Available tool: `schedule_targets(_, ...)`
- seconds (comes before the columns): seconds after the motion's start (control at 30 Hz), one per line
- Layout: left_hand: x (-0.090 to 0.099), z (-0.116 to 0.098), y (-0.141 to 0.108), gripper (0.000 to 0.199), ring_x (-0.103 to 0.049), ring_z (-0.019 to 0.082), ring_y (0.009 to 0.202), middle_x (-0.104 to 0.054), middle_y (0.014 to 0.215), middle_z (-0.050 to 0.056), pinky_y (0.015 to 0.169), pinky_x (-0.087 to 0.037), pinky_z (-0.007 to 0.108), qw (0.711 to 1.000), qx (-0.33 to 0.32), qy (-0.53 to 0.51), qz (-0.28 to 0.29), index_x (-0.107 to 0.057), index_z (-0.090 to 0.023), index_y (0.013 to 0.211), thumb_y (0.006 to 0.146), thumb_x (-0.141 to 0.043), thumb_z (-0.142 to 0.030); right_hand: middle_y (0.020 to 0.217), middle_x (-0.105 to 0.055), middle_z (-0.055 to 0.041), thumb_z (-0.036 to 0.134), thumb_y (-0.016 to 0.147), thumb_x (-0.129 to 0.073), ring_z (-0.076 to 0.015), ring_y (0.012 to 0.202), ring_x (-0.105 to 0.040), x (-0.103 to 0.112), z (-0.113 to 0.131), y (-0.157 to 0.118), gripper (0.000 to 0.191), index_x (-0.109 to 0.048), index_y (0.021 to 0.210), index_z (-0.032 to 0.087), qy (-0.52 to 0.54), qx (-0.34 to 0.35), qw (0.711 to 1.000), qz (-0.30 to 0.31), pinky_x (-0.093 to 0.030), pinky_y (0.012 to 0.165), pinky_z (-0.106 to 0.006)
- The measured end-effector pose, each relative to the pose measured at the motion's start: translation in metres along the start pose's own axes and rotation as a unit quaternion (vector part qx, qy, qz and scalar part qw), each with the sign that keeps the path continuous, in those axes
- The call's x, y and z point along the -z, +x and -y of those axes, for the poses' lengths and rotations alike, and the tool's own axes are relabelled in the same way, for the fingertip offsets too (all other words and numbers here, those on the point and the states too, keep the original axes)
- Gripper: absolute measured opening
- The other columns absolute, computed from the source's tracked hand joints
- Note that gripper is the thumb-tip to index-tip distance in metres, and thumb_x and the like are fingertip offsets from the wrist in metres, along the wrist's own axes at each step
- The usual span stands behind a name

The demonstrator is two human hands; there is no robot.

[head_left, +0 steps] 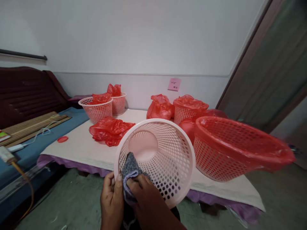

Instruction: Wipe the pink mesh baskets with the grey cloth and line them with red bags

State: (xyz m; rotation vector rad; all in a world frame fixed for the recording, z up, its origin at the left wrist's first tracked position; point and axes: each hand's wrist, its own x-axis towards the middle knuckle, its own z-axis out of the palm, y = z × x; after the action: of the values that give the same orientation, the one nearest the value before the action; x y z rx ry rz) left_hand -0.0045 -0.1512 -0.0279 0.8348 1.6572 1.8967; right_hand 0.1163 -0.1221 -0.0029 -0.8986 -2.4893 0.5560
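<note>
A pink perforated basket (pixel 168 143) is tilted with its open mouth toward me, over the front edge of the table. My left hand (pixel 112 198) grips its rim at the lower left, thumb on the inside. My right hand (pixel 144 191) is closed on a grey cloth with a lilac edge (pixel 130 166) and presses it against the inner wall near that rim. Right of the basket stands another pink basket (pixel 216 156), lined with a red plastic bag folded over its rim. A crumpled red bag (pixel 110 129) lies just behind to the left.
Two baskets with red bags (pixel 97 110) (pixel 118 103) stand at the back left. Behind on the right are a bagged basket (pixel 183 113) and a red bag bundle (pixel 160 108). A small red ring (pixel 62 139) lies on the table's left. A power strip (pixel 7 155) is far left.
</note>
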Motion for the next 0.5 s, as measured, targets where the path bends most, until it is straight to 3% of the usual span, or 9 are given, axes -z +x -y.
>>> schedule_targets(0.17,0.01,0.004,0.014,0.039,-0.06,0.015,0.067,-0.066,0.077,0.001,0.058,-0.049,0.022,1.0,-0.001,0.0,-0.006,-0.06,-0.019,0.094,0.075,-0.063,-0.053,0.102,-0.06,-0.0085,0.025,0.086,-0.055,-0.0269,0.091,-0.056,-0.003,-0.022,-0.009,0.022,-0.062,0.107,0.029,-0.161,-0.029,0.984,0.065,-0.047,0.071,-0.036)
schedule_targets(0.3,0.006,0.002,0.006,0.04,-0.061,0.017,0.072,-0.066,0.079,0.002,0.064,-0.05,0.024,1.0,0.009,-0.011,0.011,-0.062,-0.019,0.093,0.073,-0.065,-0.053,0.097,-0.063,-0.0131,0.01,0.084,-0.049,-0.0306,0.091,-0.059,0.002,-0.046,-0.01,0.023,-0.068,0.089,0.021,-0.255,-0.113,0.955,0.102,-0.047,0.067,-0.037)
schedule_targets(0.4,-0.003,-0.006,-0.007,0.037,-0.061,0.017,0.078,-0.067,0.085,0.002,0.07,-0.05,0.025,0.999,0.02,-0.024,0.019,-0.06,-0.02,0.098,0.078,-0.06,-0.051,0.096,-0.062,-0.0121,0.004,0.078,-0.044,-0.0266,0.088,-0.059,0.004,-0.055,-0.006,0.032,-0.068,0.092,0.02,-0.165,-0.146,0.973,0.062,-0.047,0.071,-0.035)
schedule_targets(0.5,-0.007,-0.01,-0.013,0.037,-0.06,0.017,0.077,-0.067,0.088,0.003,0.073,-0.049,0.026,1.0,0.012,-0.004,0.021,-0.06,-0.02,0.1,0.08,-0.057,-0.051,0.098,-0.062,-0.0057,0.0,0.07,-0.043,-0.018,0.093,-0.058,0.0,-0.046,0.004,0.044,-0.063,0.104,0.02,0.068,-0.127,0.989,-0.044,-0.044,0.084,-0.028)
